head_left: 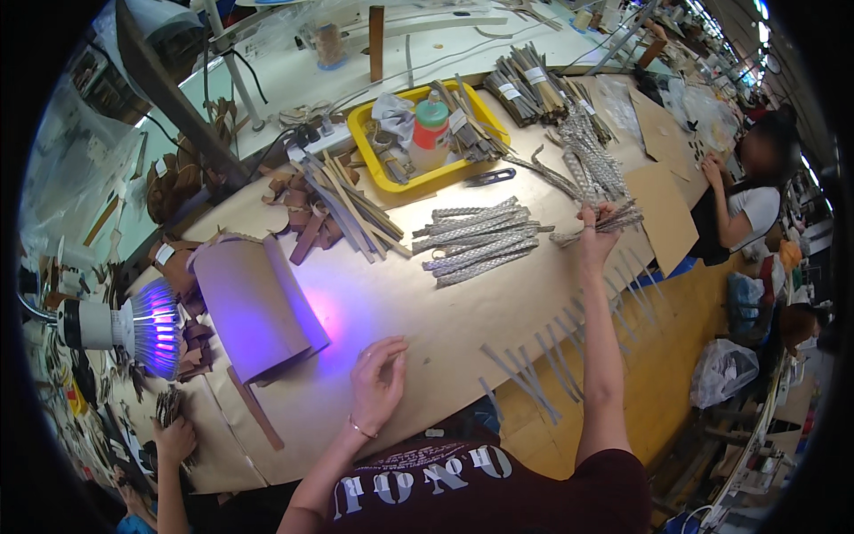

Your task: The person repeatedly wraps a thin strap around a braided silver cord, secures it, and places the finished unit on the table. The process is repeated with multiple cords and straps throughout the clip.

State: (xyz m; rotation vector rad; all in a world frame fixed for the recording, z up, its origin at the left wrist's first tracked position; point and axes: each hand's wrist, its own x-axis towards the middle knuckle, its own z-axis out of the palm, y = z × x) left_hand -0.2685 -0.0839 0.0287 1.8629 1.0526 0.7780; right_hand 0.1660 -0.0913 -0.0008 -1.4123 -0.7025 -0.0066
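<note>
My right hand (598,233) is closed around the end of a bundle of braided grey straps (594,165), at the right part of the table. The bundle stretches away from the hand, and loose ends stick out to its right. Left of that hand lies a row of braided straps (480,236), side by side. My left hand (381,383) hovers over or rests on the table near its front edge, fingers loosely bent and apart from the thumb, holding nothing. Flat grey strips (553,360) lie along the front edge between my arms, some overhanging it.
A yellow tray (400,185) holds a bottle, a cloth and strips. Brown strips (342,200), a curled brown sheet (249,303) and a lit purple lamp (151,327) are to the left. A co-worker's hand (175,438) grips strips at lower left; another person (743,209) sits right.
</note>
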